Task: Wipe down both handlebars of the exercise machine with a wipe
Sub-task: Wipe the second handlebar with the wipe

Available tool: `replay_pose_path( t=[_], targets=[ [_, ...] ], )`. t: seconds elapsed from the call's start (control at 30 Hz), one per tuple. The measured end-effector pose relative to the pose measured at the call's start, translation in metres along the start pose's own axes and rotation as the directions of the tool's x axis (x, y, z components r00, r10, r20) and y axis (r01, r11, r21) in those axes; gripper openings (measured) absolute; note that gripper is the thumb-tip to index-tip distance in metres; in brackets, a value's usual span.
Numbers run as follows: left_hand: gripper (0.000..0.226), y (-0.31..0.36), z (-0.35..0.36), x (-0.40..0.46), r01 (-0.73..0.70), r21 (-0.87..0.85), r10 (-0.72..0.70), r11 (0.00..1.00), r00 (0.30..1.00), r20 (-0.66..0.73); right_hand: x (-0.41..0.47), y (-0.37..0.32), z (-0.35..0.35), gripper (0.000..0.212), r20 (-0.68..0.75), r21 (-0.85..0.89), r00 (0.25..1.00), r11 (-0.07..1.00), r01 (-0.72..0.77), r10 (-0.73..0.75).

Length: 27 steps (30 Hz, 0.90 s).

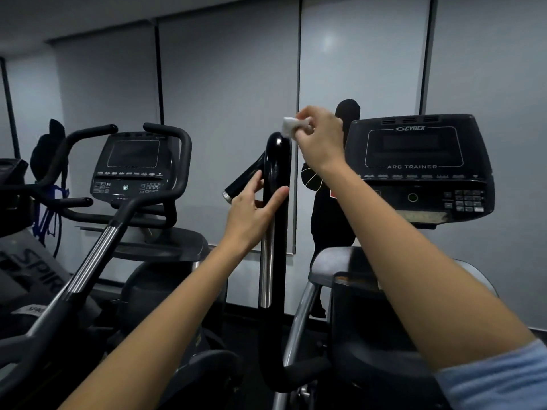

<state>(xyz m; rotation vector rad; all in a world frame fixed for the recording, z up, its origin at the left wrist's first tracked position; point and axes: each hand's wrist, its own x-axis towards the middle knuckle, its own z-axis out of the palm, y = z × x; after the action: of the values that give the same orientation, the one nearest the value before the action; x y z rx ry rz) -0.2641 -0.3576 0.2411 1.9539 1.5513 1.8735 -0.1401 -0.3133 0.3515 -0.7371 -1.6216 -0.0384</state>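
Note:
A glossy black handlebar [276, 161] of the exercise machine stands upright in the middle of the view. My right hand [319, 137] pinches a small crumpled white wipe [289, 128] just above and right of the handlebar's rounded top, touching or nearly touching it. My left hand [251, 208] is lower on the bar, fingers spread, thumb on the right side and fingers on the left, loosely cupping it. The machine's other handlebar is not identifiable in this view.
The machine's console [420, 170], marked Cybex Arc Trainer, sits to the right. A second machine with a console [133, 167] and curved black handles [165, 173] stands at the left. A dark-clothed figure [334, 220] shows in the wall panel behind the bar.

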Motion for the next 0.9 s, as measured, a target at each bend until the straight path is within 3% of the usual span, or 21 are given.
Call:
replay_pose_path(
  t=[0.13,0.23,0.37,0.53,0.77,0.9],
  targets=[
    [0.073,0.000,-0.002,0.011,-0.042,-0.005,0.042,0.999,0.999,0.004,-0.005,0.004,0.015,0.026,0.215,-0.181,0.944,0.939,0.292,-0.252],
    [0.071,-0.004,-0.007,0.016,0.000,-0.159,0.008,0.987,0.999,0.053,-0.008,0.008,0.020,0.027,0.261,-0.261,0.916,0.892,0.370,-0.304],
    [0.074,-0.002,-0.011,0.017,0.036,-0.245,-0.013,0.969,0.996,0.094,0.021,0.010,0.031,0.037,0.211,-0.167,0.965,0.967,0.194,-0.157],
    [0.056,-0.002,-0.012,0.019,0.042,-0.271,-0.008,0.962,0.992,0.124,0.048,0.022,0.035,0.027,0.345,0.023,0.933,0.992,-0.120,0.105],
    [0.057,-0.003,-0.014,0.021,0.055,-0.300,-0.009,0.952,0.989,0.151,0.033,0.025,0.018,0.020,0.276,-0.062,0.960,0.996,0.068,-0.048],
    [0.056,-0.001,-0.015,0.019,0.034,-0.271,0.008,0.962,0.988,0.154,0.045,0.027,0.032,0.023,0.281,-0.093,0.959,0.996,0.005,0.021]
  ],
)
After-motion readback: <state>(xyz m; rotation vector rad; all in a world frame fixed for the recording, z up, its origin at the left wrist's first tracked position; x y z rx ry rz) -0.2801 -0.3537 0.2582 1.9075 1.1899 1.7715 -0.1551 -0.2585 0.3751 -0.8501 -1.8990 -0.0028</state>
